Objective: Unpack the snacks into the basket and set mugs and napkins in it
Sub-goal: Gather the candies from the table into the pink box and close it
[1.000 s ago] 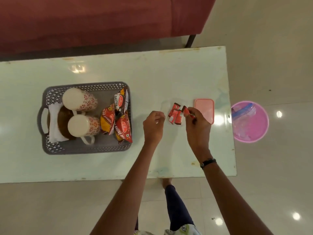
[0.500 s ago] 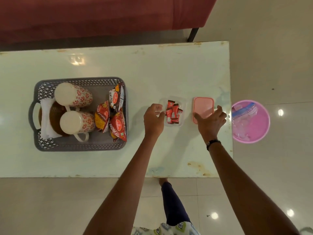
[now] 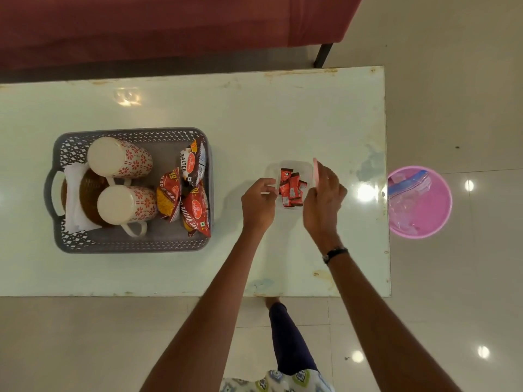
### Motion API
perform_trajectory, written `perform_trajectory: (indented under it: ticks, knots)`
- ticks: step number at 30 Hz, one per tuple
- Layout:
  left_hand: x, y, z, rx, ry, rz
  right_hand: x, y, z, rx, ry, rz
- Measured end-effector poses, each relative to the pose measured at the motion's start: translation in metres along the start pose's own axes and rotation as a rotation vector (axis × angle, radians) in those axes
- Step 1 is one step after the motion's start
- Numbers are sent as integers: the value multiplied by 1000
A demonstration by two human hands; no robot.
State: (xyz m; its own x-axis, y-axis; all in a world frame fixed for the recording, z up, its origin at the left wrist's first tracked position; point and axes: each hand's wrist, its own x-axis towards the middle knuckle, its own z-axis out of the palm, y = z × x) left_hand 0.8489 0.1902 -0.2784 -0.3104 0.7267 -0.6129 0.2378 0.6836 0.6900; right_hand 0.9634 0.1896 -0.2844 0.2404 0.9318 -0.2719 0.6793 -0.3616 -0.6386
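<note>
Since half a second ago: pink lid (image 3: 315, 173) lifted off the table and tipped on edge, now gripped in the right hand (image 3: 324, 203) beside the container instead of lying flat to its right.

Farther left, unchanged: grey basket (image 3: 133, 244) holding two floral mugs (image 3: 120, 161) lying on their sides over white napkins (image 3: 74, 210), with three snack packets (image 3: 195, 215) against the right wall.

Left hand (image 3: 259, 203) curled at the near-left rim of the clear container (image 3: 271, 168), fingertips pinching that edge. Red chocolate wrappers (image 3: 291, 188) piled inside, between the two hands. Right hand's fingers wrapped round the lid, held nearly upright just above the container's right side; black band on that wrist. Both forearms reaching in from the bottom of the view.

Underneath, pale glossy table (image 3: 254, 114) with worn, stained edges. Beyond its far edge, red sofa (image 3: 169, 26). Off the right end, pink bin (image 3: 421, 205) on the tiled floor with clear plastic bag inside.
</note>
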Motion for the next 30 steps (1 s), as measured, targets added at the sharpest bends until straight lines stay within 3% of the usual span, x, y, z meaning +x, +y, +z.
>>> perform_trajectory:
  ticks: [5, 8, 12, 24, 30]
  knots:
    - [-1, 1, 1, -37, -34, -10, -13, -12, 22, 3, -125, 68]
    - [0, 2, -1, -63, -48, -36, -15, -16, 26, -78, -109, 152]
    - [0, 2, -5, -142, -81, -80, -20, -17, 31, -242, -58, 97]
    - [0, 0, -8, -94, -117, -21, -28, -24, 56, -175, 4, 143]
    - [6, 4, -2, -15, -27, 4, -28, -16, 59, -217, 27, 83]
